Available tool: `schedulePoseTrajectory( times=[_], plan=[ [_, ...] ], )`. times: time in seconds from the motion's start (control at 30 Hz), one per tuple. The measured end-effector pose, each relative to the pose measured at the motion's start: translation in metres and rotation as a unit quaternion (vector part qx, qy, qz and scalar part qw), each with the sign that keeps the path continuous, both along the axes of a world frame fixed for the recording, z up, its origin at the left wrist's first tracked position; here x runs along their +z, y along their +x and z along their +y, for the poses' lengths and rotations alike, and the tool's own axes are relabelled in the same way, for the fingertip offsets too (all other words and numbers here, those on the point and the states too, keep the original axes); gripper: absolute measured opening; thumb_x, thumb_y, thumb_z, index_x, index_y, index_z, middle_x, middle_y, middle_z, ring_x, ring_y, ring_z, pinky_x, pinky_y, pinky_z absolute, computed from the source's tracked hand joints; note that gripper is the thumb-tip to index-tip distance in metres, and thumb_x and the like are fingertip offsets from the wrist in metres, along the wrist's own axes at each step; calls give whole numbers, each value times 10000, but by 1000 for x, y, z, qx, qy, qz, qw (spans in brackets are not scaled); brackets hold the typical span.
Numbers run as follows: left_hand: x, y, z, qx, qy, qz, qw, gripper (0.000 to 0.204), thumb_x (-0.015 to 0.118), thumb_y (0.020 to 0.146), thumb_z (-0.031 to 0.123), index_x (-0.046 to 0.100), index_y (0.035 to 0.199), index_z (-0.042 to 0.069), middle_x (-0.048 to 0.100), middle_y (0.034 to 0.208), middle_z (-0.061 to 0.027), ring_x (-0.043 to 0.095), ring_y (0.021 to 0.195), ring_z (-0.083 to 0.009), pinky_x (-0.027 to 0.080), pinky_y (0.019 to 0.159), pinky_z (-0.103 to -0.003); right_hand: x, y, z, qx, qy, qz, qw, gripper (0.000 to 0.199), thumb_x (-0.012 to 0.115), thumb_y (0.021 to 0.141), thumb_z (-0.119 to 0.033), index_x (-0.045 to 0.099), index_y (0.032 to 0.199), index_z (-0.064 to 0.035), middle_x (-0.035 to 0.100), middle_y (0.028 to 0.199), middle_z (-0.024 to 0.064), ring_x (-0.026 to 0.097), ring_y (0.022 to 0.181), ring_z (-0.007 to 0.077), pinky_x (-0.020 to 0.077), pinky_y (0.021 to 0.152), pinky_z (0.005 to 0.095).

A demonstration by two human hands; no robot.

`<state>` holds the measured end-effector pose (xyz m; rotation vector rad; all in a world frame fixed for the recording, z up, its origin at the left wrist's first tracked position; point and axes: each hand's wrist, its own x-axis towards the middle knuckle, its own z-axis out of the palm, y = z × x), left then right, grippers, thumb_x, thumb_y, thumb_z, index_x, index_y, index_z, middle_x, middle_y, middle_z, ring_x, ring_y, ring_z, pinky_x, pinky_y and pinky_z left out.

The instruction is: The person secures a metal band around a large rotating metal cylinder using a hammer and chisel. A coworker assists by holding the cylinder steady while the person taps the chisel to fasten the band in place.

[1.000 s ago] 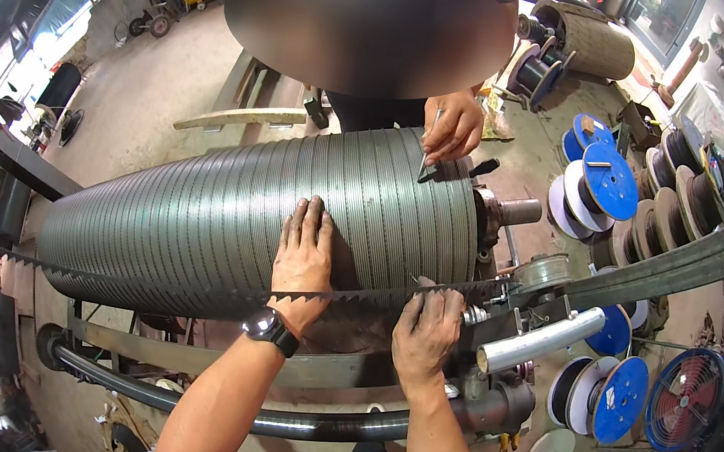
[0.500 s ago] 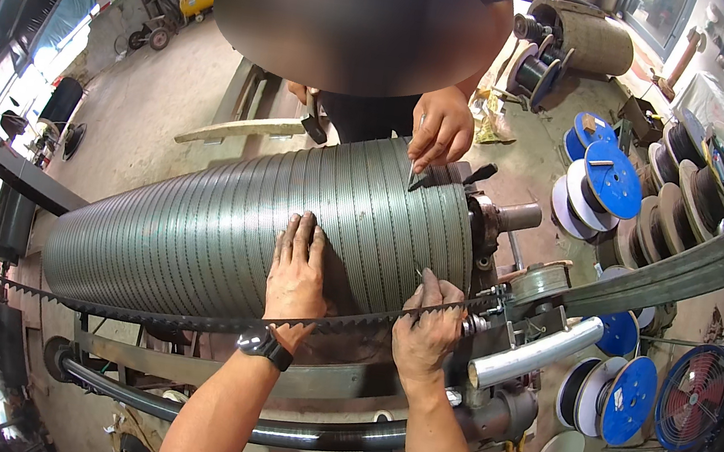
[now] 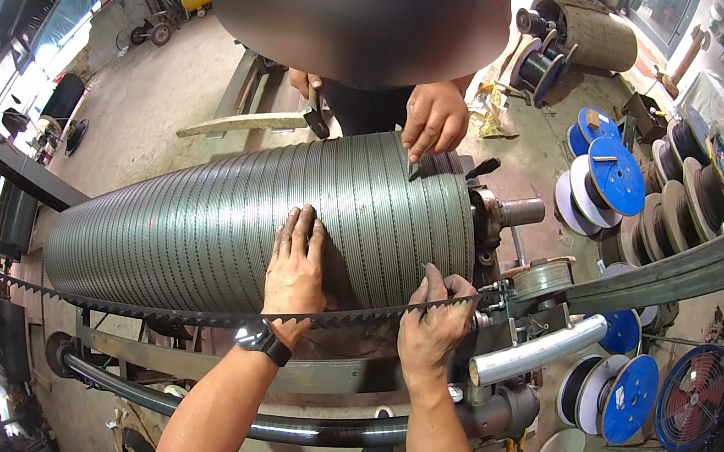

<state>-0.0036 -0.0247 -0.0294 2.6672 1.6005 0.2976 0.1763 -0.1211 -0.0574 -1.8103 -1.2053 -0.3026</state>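
Observation:
A large metallic roller [image 3: 196, 221], closely wound with ridged bands and dark dashed lines, lies across the middle. My left hand [image 3: 296, 277] rests on its near side, fingers stretched out. At the roller's right end my right hand [image 3: 434, 329] is closed in a pinch; a small tip shows at the fingers, too little to name. A dark saw-toothed strip [image 3: 358, 320] passes in front of both hands. Across the roller, a co-worker's hand [image 3: 435, 118] holds a small dark-tipped tool [image 3: 414, 174] against the surface. The co-worker's other hand [image 3: 304, 82] holds a hammer [image 3: 316, 118].
The roller's shaft [image 3: 523, 213] juts out at right, near a silver tube [image 3: 539, 351] and a wire spool [image 3: 544, 278]. A long black bar [image 3: 306, 429] runs along my side. Blue-sided reels [image 3: 617, 177] and a fan [image 3: 695, 399] stand at right.
The co-worker's tool hand has shifted slightly nearer the roller and to the left, and the tool's tip sits a little higher. My right hand has moved slightly rightward. My left hand stays in place.

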Motion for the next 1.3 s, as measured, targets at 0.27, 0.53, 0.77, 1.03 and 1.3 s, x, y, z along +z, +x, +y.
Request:
schedulePoseTrajectory(
  times=[0.27,0.53,0.77,1.03,1.3],
  plan=[
    [5,2,-1,4,-17,1,1000,1074,922,615,140,394,1530,-53,293,1668,-225,257,1569,-420,279,1300,-485,1,3,10,-1,0,-2,1000,355,719,853,29,704,1204,-22,600,1014,126,598,955,330,462,845,465],
    [6,3,-1,9,-21,3,1000,1129,952,572,141,394,1537,-43,290,1673,-216,258,1570,-416,280,1301,-482,1,2,13,29,-10,-2,1000,317,692,876,57,708,1189,10,604,1020,177,616,937,374,519,826,488],
    [8,2,-2,10,-31,-4,999,1162,966,549,144,389,1540,-41,290,1675,-209,250,1575,-408,279,1301,-483,1,1,15,37,-18,-7,999,311,698,868,61,703,1177,21,615,1006,189,630,918,382,532,787,486],
    [6,3,-2,11,-26,-11,1000,1154,957,540,124,396,1536,-29,295,1676,-196,252,1575,-406,281,1300,-483,-4,2,15,33,-18,-8,999,326,706,841,58,714,1165,23,624,1000,165,637,906,362,515,787,481],
    [3,3,-2,8,-15,-7,1000,1138,946,556,123,392,1539,-27,298,1672,-194,259,1568,-409,283,1300,-479,-6,2,12,20,-5,-15,1000,347,718,815,48,724,1159,-1,629,991,140,633,919,347,487,828,491]
  ],
)
